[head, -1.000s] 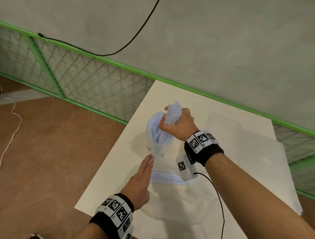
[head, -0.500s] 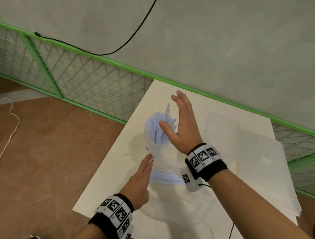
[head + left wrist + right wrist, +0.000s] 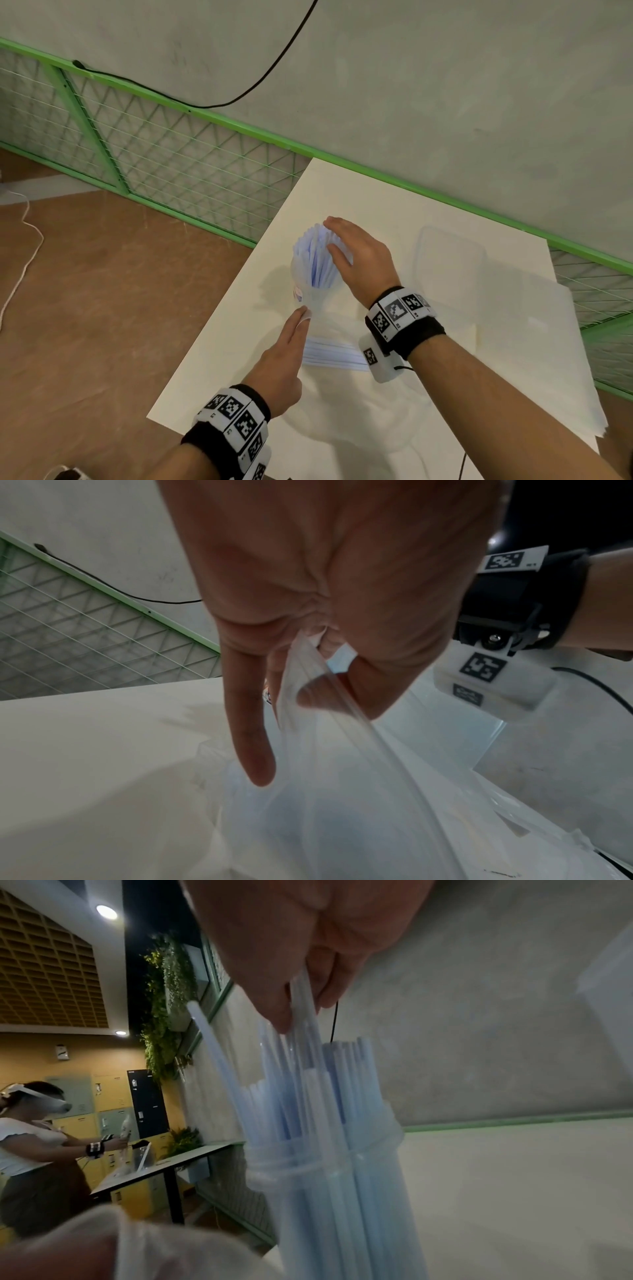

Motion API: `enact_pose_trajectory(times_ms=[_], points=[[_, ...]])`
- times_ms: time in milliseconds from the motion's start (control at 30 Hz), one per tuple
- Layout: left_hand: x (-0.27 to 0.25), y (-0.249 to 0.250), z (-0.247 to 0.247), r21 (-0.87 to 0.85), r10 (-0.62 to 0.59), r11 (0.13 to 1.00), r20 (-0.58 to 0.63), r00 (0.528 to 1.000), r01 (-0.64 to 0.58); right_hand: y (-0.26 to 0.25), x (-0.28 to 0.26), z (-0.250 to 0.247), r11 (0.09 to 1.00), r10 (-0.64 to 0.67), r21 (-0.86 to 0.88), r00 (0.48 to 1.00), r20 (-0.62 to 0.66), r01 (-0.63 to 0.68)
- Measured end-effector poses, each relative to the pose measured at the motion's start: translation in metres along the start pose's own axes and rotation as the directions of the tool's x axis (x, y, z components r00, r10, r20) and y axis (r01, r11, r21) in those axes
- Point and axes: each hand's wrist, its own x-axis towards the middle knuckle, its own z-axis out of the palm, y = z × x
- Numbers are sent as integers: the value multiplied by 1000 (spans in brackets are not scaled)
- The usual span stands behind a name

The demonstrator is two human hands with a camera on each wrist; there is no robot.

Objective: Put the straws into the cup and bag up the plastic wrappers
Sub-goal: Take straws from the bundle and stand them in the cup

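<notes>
Right hand (image 3: 363,260) lay flat and released over the straws (image 3: 317,260) standing in the cup (image 3: 305,291) on the desk (image 3: 376,202); left hand (image 3: 279,363) pinched the slippery plastic wrapper (image 3: 342,791). Light, springy straws looked best gathered mid-bundle.

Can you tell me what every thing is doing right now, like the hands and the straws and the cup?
Cup: upright on the table, full of straws.
Straws in cup: standing, fanned out.
Straws on table: lying flat in a bundle.
Right hand: open, fingers straight, touching the straw tops.
Left hand: pinching the clear plastic bag.
</notes>
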Motion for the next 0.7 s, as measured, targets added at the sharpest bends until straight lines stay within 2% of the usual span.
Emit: enact_pose_trajectory(times_ms=[67, 133, 267, 367, 433, 533, 600, 700], points=[[1, 1, -1, 1, 9, 1000, 4, 1000, -9, 3, 5, 1, 1000, -21, 4, 998, -64, 21], [1, 1, -3, 5, 11, 1000, 8, 1000, -11, 3, 7, 4, 999, -44, -7, 998, -44, 44], [2, 2, -4, 21, 11, 1000, 11, 1000, -11, 8, 6, 10, 975, -188, -121, 982, -2, 187], [2, 3, -4, 25, 2, 1000, 18, 1000, -2, 10, 8, 7, 987, -130, -99, 991, -35, 126], [1, 4, -4, 29, -9, 1000, 25, 1000, 8, 8, 4, 9, 990, -107, -89, 994, -12, 106], [1, 5, -5, 34, 0, 999, 21, 1000, 0, 5, 2, 9, 983, -149, -104, 989, 13, 150], [1, 7, -6, 36, -6, 999, 18, 1000, 5, 7, 6, 7, 990, -113, -85, 994, 0, 113], [0, 9, -6, 37, -11, 999, 12, 1000, 11, 5, 4, 6, 997, -60, -52, 997, 46, 63]])
